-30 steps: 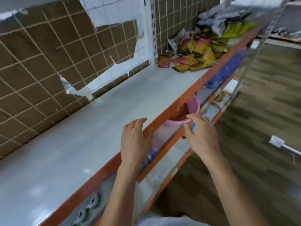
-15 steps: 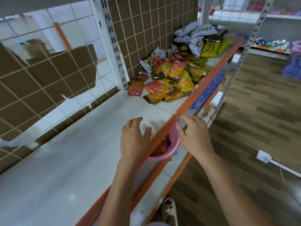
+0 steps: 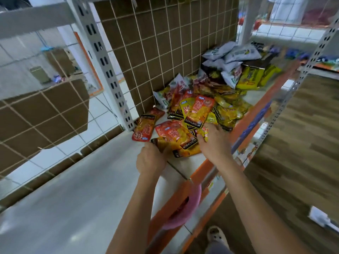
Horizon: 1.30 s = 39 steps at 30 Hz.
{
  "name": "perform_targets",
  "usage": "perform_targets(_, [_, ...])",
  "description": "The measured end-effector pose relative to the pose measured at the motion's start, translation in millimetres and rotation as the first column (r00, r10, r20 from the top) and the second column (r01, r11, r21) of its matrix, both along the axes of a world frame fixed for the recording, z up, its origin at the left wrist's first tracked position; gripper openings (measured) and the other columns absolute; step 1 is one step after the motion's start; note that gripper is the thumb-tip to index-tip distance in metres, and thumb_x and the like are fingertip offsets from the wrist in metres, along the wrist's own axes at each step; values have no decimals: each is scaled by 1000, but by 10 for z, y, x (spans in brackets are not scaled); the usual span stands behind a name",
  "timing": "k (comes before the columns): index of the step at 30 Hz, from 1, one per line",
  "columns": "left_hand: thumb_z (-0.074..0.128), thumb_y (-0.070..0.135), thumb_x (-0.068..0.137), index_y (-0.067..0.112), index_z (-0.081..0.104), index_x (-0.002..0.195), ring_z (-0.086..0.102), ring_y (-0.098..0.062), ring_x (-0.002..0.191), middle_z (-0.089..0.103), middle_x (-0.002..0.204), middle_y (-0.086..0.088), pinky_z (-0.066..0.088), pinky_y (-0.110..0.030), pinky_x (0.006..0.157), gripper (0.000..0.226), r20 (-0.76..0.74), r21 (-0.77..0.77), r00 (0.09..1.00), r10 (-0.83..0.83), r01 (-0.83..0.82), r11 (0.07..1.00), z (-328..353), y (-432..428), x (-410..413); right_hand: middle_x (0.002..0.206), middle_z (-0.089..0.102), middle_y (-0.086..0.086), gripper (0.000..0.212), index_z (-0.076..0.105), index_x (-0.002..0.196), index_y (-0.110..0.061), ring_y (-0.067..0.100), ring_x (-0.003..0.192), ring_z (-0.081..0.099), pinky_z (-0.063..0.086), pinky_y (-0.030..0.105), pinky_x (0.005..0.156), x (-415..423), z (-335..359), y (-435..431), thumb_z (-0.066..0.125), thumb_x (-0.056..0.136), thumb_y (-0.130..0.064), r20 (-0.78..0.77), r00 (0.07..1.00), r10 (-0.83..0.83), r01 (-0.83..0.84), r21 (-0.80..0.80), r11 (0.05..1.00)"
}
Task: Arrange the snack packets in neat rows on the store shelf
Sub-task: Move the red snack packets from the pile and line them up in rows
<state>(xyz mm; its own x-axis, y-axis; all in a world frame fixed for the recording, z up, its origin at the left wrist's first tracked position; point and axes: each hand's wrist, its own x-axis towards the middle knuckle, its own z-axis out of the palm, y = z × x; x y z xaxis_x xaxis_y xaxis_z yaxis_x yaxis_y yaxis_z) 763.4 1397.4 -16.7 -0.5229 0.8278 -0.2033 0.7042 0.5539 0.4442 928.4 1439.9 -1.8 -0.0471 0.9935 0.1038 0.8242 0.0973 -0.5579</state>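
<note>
A loose pile of red, orange and yellow snack packets (image 3: 192, 114) lies on the white shelf (image 3: 73, 198) against the brown tiled back wall. One orange packet (image 3: 144, 128) lies apart at the pile's left edge. My left hand (image 3: 151, 158) is at the pile's near left corner, fingers curled on the corner of a dark yellow packet (image 3: 160, 143). My right hand (image 3: 213, 143) reaches onto the pile's near right side and pinches a small yellow packet (image 3: 202, 132) between thumb and fingers. White packets (image 3: 229, 54) and yellow-black bags (image 3: 253, 77) are heaped further back.
The shelf has an orange front edge (image 3: 200, 173). A pink bowl (image 3: 185, 211) sits on the level below, under that edge. A white slotted upright (image 3: 106, 61) stands at the back left of the pile and a perforated post (image 3: 293, 85) at the right. My sandalled foot (image 3: 217, 235) is on the wood-pattern floor.
Both hands left the shelf's front edge by the pink bowl and moved forward to the packet pile. They now hold packets at its near side. The view has swung towards the pile.
</note>
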Motion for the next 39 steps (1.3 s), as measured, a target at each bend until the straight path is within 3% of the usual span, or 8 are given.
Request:
perform_targets(6, [65,14,79,11,55,122,60,-35,100,66,110,-14,51,-40,81,44,271,235,944,187,-254,938,-80,322,47,129,49,23,72,32,137,1,38,119,46,40,41,94,114,52,777,59,87,-43,-35,999,-38,38,-11,999])
perform_targets(13, [71,16,75,16,68,104,69,-29,93,73,95,-5,55,-48,86,29,767,323,607,207,-645,693,-153,445,273,140,30,23,105,14,144,-4,38,128,33,42,46,95,26,27,1150,69,72,-57,74,997,2,4,-85,996])
perform_targets(15, [75,22,79,22,60,117,69,-23,95,72,103,-3,57,-46,85,41,765,362,625,156,-617,699,-164,468,376,145,26,22,105,10,146,-6,38,132,29,39,46,99,45,-7,1182,72,73,-50,65,996,55,-50,-77,996])
perform_targets(19, [86,31,65,33,26,142,61,-19,111,59,122,6,51,-43,95,97,512,454,841,175,-439,775,-115,524,581,150,23,22,105,6,147,-9,38,137,26,31,46,107,114,-68,1192,75,75,-39,6,987,161,-161,-37,986])
perform_targets(24, [81,11,71,29,3,151,51,-23,122,48,137,-2,44,-38,101,113,443,478,856,265,-476,739,-25,610,763,149,33,13,91,9,148,-10,30,134,36,38,40,103,130,-82,1161,70,82,-25,-117,954,276,-275,29,961])
perform_targets(30, [75,16,74,17,54,114,68,-24,95,68,105,-7,54,-53,86,45,730,430,604,320,-770,472,-81,462,645,115,54,7,46,40,132,-7,27,101,57,46,35,77,126,-36,1105,58,90,-14,-352,844,404,-402,84,912])
perform_targets(34, [67,4,86,5,52,118,68,-33,98,68,109,-16,54,-56,85,36,867,390,464,180,-858,334,-48,238,543,100,50,-1,38,45,125,-6,13,84,49,33,18,65,-30,55,914,57,91,-19,-504,730,461,-492,79,867])
perform_targets(39, [60,6,91,5,49,120,67,-30,86,67,103,-14,55,-34,59,31,900,388,416,128,-901,194,57,-274,425,86,58,-6,28,51,110,-11,15,77,58,43,26,65,-354,67,417,63,87,-22,-645,604,468,-602,15,798])
